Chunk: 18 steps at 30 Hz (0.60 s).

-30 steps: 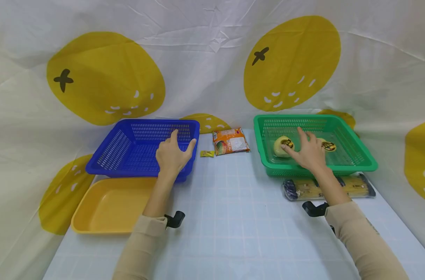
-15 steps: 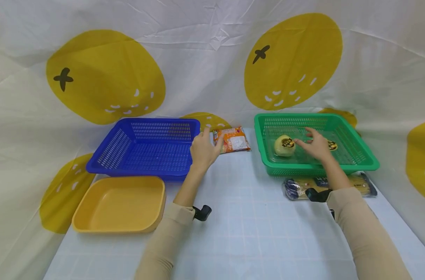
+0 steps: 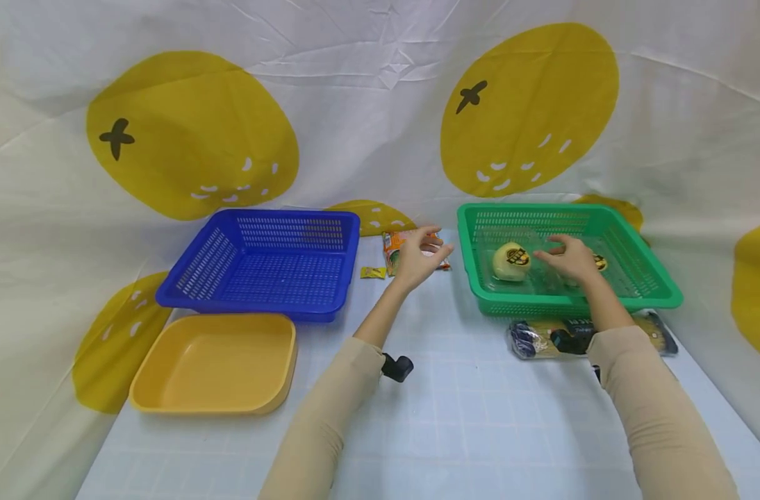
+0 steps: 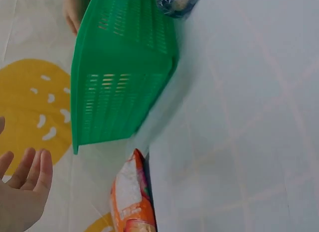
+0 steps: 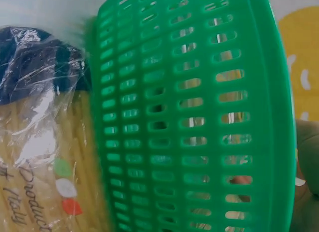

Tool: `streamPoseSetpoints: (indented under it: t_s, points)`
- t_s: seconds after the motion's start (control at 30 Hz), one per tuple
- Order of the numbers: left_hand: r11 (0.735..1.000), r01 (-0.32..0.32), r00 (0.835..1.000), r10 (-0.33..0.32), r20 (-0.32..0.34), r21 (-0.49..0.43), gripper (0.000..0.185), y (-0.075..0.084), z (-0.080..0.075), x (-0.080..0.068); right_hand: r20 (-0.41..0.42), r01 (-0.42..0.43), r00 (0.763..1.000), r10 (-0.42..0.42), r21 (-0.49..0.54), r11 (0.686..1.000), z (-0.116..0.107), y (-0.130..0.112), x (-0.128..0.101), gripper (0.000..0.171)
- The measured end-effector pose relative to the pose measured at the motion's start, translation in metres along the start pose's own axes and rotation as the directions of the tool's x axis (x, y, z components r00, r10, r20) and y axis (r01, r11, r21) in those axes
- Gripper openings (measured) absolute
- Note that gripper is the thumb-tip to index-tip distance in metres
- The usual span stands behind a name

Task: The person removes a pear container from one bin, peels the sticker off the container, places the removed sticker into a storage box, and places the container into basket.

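My left hand (image 3: 419,258) hovers over the orange packet (image 3: 390,244), fingers loosely bent, holding nothing. In the left wrist view, fingers (image 4: 44,174) of this hand stand spread near the green basket (image 4: 119,58). That basket holds a round pale-yellow item (image 3: 510,261) with a black-and-yellow sticker, in clear plastic packaging. A similar sticker (image 3: 600,262) shows beside my right hand (image 3: 574,260). The right hand reaches into the basket, with thumb and fingers bent and a gap between them. The basket wall hides most of this hand in the right wrist view.
A blue basket (image 3: 339,298) stands at the back left, with a yellow tub (image 3: 214,368) before it. A small yellow sachet (image 3: 372,273) lies beside the orange packet. A bag of spaghetti (image 3: 545,339) lies along the green basket's front, under my right wrist.
My left hand has moved right, from over the blue basket to over the orange packet. My right hand has stayed within the green basket, its fingers drawing closer together.
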<state>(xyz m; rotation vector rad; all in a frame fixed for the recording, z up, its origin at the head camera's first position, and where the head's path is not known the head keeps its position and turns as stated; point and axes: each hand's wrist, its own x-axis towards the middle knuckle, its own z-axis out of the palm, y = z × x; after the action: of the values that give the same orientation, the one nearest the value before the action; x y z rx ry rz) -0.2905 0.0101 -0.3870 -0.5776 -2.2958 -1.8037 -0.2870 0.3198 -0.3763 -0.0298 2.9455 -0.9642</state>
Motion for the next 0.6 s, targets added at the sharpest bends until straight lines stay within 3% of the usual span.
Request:
streamPoseSetpoints:
  t_s: [0.1,0.27,0.43,0.6]
  points:
    - [0.993,0.058,0.997,-0.053,0.053,-0.103,0.045,0.002,0.006,0.004,0.062,0.017,0.998,-0.016,-0.018,1.0,-0.001,-0.003,0.002,0.073]
    - [0.97,0.15,0.983,-0.126,0.134,-0.192,0.053,0.004,0.017,0.009,0.129,0.011,0.992,-0.013,0.018,1.0,0.0,-0.007,0.004,0.076]
    - [0.958,0.191,0.974,-0.157,0.164,-0.216,0.056,0.003,0.031,0.014,0.122,-0.006,0.992,0.001,0.046,0.999,0.004,-0.005,0.005,0.081]
    - [0.961,0.205,0.968,-0.17,0.187,-0.185,0.054,0.008,0.045,0.016,0.144,-0.023,0.989,0.013,0.065,0.998,0.007,-0.007,0.004,0.085]
